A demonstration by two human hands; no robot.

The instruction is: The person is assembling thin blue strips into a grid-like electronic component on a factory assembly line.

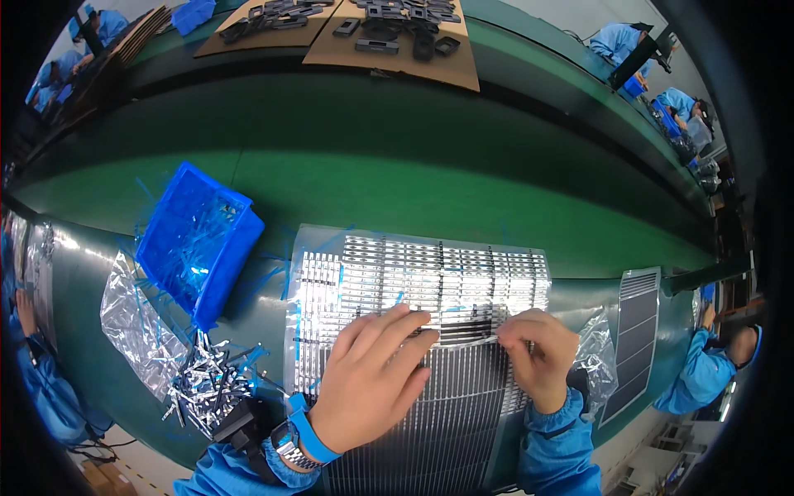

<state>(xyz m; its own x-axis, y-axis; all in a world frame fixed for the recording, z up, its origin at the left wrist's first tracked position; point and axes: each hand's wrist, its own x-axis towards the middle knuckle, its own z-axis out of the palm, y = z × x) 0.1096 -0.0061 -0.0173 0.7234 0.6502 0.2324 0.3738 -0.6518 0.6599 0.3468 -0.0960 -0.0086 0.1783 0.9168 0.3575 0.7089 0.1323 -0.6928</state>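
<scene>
A shiny clear sheet (318, 240) printed with rows of silver and black strips lies in front of me, its near part dark and striped. My left hand (372, 376) rests on its middle with fingers stretched and apart. My right hand (538, 351) pinches the right end of a thin strip (467, 341), which runs across the sheet toward my left fingertips. Small blue film bits cling to the sheet's left side. To the left sits a tilted blue bin (240, 248) holding clear blue scraps. Beside my left wrist is a heap of short silver and black strips (211, 376).
Crumpled clear plastic (136, 322) lies left of the heap, more (597, 351) right of my right hand. A dark panelled sheet (635, 339) lies farther right. Cardboard (447, 70) with several black parts is across the green bench (331, 149). People in blue work around the edges.
</scene>
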